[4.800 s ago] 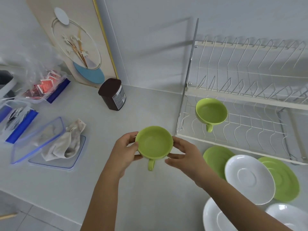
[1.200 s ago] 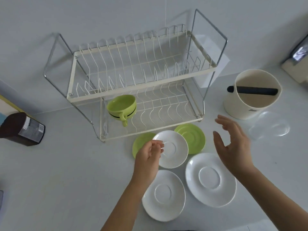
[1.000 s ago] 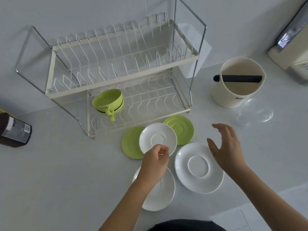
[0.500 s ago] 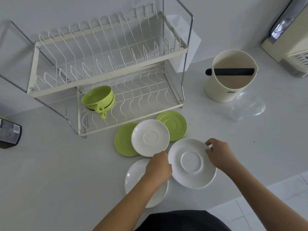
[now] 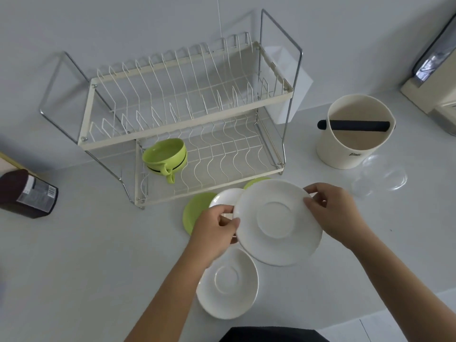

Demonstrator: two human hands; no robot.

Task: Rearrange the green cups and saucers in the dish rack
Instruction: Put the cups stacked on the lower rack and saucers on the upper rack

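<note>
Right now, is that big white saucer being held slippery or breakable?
Probably both. The large white saucer looks glossy and rigid like glazed ceramic, so likely slick and fragile if dropped. The left hand and right hand pinch opposite rims, which suggests steadying it.

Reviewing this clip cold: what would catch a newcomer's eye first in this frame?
The large white saucer held up at centre, the left hand and right hand gripping its opposite edges. Next, the two stacked green cups at the left end of the rack's lower shelf, the brightest colour against the pale counter.
</note>
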